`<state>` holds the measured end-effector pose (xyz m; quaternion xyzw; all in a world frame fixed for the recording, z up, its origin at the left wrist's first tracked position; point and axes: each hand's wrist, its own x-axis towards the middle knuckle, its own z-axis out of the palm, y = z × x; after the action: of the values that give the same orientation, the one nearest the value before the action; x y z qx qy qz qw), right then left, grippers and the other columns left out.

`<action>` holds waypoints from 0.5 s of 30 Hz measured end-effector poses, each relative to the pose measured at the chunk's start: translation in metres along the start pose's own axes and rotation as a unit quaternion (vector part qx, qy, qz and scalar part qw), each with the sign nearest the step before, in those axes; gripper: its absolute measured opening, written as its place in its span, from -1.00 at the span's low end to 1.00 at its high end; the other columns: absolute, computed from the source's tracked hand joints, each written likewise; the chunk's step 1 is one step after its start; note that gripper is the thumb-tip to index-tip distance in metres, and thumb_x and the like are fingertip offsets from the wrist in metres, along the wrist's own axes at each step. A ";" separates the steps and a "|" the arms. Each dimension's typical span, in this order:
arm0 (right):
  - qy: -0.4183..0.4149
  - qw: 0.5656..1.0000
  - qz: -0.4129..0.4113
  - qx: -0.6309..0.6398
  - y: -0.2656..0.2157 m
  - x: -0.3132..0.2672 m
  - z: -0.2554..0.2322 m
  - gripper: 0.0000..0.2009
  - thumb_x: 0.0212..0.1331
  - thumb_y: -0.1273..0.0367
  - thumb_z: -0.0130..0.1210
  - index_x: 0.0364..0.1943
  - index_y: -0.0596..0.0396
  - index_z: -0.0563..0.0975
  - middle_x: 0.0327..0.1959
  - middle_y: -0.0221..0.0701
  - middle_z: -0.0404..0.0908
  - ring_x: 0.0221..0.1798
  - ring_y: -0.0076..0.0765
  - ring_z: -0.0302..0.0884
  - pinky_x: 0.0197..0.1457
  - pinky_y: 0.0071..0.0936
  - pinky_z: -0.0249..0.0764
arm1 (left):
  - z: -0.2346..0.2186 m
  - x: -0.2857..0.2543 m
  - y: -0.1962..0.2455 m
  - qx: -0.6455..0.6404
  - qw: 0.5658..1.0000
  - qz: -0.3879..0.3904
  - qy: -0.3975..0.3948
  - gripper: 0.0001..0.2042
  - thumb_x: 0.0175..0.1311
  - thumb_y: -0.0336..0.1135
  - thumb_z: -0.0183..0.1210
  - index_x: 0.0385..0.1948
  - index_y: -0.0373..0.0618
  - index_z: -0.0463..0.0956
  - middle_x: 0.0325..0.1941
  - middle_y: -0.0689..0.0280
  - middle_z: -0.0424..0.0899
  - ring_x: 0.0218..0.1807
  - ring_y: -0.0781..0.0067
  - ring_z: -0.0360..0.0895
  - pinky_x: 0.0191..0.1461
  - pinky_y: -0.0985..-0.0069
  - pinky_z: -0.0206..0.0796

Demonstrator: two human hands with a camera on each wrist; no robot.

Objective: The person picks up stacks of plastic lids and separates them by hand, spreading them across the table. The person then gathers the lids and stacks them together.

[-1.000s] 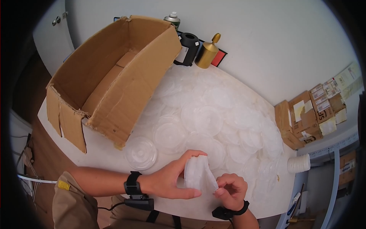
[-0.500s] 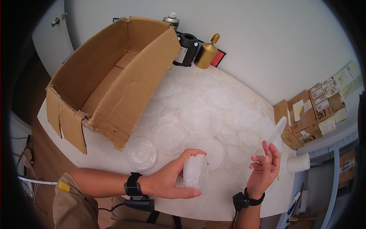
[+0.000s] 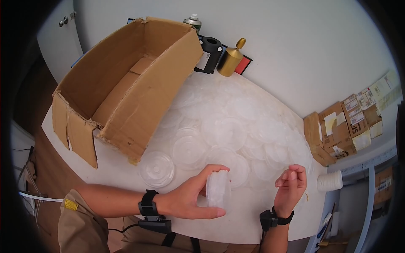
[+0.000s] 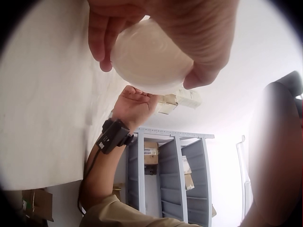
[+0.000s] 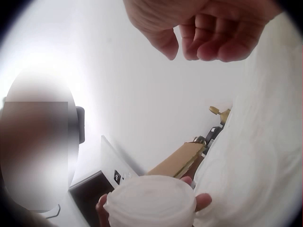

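Note:
My left hand [image 3: 190, 198] grips a short stack of translucent round plastic lids [image 3: 218, 189] by its edges, thumb on the near side and fingers on the far side. The stack stands on edge, over the near part of the table. In the right wrist view the top of the stack [image 5: 151, 196] shows as a pale ringed disc. Off to the right, my right hand [image 3: 291, 187] is raised near the pile with fingers loosely bent and nothing in them. Many similar lids [image 3: 228, 130] lie spread across the table. One lid [image 3: 157, 169] lies flat by the box corner.
A long open cardboard box [image 3: 143, 97] stands on the left of the table [image 3: 190, 230]. Behind are a gold canister [image 3: 230, 61], a black holder [image 3: 209, 55] and a spray can [image 3: 193, 22]. Cardboard boxes [image 3: 337, 130] and a white roll [image 3: 330, 181] stand at right.
My right hand let go of a thin clear plastic film it was pulling off the stack, moving right; the film was by the pile's right edge. My left hand kept its grip on the lids.

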<state>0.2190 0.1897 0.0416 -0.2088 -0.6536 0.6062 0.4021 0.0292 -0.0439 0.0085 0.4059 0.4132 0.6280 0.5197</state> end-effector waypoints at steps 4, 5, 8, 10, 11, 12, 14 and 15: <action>-0.277 0.952 -0.081 -0.105 -0.006 -0.029 0.035 -0.80 0.10 0.44 0.37 -0.23 0.17 0.62 -0.47 -0.40 0.57 -0.47 -0.47 0.53 -0.39 -0.57 0.38 | 0.001 0.002 -0.001 0.021 0.999 0.030 0.010 -0.13 0.19 -0.31 0.43 0.46 -0.09 0.00 0.16 0.21 0.40 0.16 0.42 0.44 0.25 0.36 0.37; -0.306 0.940 -0.081 -0.125 -0.011 -0.033 0.044 -0.81 0.04 0.47 0.39 -0.28 0.16 0.62 -0.49 -0.39 0.58 -0.49 -0.45 0.54 -0.42 -0.57 0.37 | 0.001 0.002 -0.002 0.025 0.999 0.029 0.011 -0.13 0.19 -0.30 0.43 0.46 -0.10 0.00 0.16 0.21 0.40 0.15 0.42 0.45 0.25 0.37 0.37; -0.341 0.922 -0.091 -0.160 -0.011 -0.044 0.056 -0.82 -0.01 0.53 0.40 -0.32 0.15 0.63 -0.51 -0.38 0.59 -0.52 -0.40 0.56 -0.45 -0.55 0.37 | 0.001 0.003 -0.005 0.031 0.999 0.024 0.011 -0.13 0.19 -0.29 0.44 0.45 -0.11 0.01 0.16 0.20 0.41 0.16 0.42 0.46 0.25 0.37 0.38; -0.346 0.916 -0.105 -0.177 -0.009 -0.046 0.058 -0.82 0.00 0.56 0.40 -0.31 0.15 0.63 -0.52 -0.39 0.59 -0.53 -0.38 0.57 -0.47 -0.54 0.39 | 0.001 0.004 -0.005 0.034 0.999 0.023 0.006 -0.13 0.19 -0.28 0.45 0.45 -0.12 0.01 0.16 0.20 0.41 0.17 0.41 0.46 0.26 0.37 0.38; -0.349 0.914 -0.112 -0.171 -0.006 -0.047 0.058 -0.83 0.01 0.57 0.38 -0.32 0.16 0.63 -0.51 -0.37 0.60 -0.54 -0.38 0.57 -0.47 -0.53 0.40 | 0.002 0.004 -0.004 0.037 0.999 0.024 0.011 -0.13 0.19 -0.27 0.45 0.45 -0.12 0.01 0.16 0.20 0.41 0.17 0.41 0.46 0.26 0.36 0.38; -0.353 0.913 -0.118 -0.166 -0.005 -0.047 0.059 -0.84 0.02 0.58 0.37 -0.32 0.16 0.63 -0.51 -0.36 0.61 -0.55 -0.37 0.58 -0.48 -0.52 0.41 | 0.002 0.003 -0.004 0.040 0.999 0.025 0.017 -0.13 0.19 -0.26 0.46 0.45 -0.12 0.01 0.16 0.20 0.41 0.18 0.40 0.46 0.27 0.36 0.38; -0.351 0.919 -0.109 -0.145 -0.008 -0.045 0.059 -0.85 0.03 0.58 0.36 -0.32 0.17 0.62 -0.50 -0.34 0.62 -0.55 -0.36 0.58 -0.47 -0.51 0.42 | 0.002 0.001 -0.002 0.021 1.000 -0.001 0.010 -0.12 0.17 -0.31 0.45 0.46 -0.10 0.02 0.25 0.18 0.39 0.28 0.37 0.39 0.34 0.33 0.30; -0.348 0.923 -0.101 -0.126 -0.009 -0.044 0.058 -0.85 0.03 0.59 0.36 -0.32 0.18 0.62 -0.49 -0.32 0.63 -0.54 -0.35 0.59 -0.46 -0.51 0.43 | 0.001 0.001 -0.002 0.001 1.000 -0.025 0.003 -0.12 0.15 -0.35 0.45 0.47 -0.08 0.02 0.35 0.16 0.37 0.37 0.33 0.32 0.42 0.29 0.22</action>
<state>0.2012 0.1186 0.0417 0.0337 -0.8412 0.5093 0.1784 0.0309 -0.0422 0.0076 0.3939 0.4252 0.6161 0.5334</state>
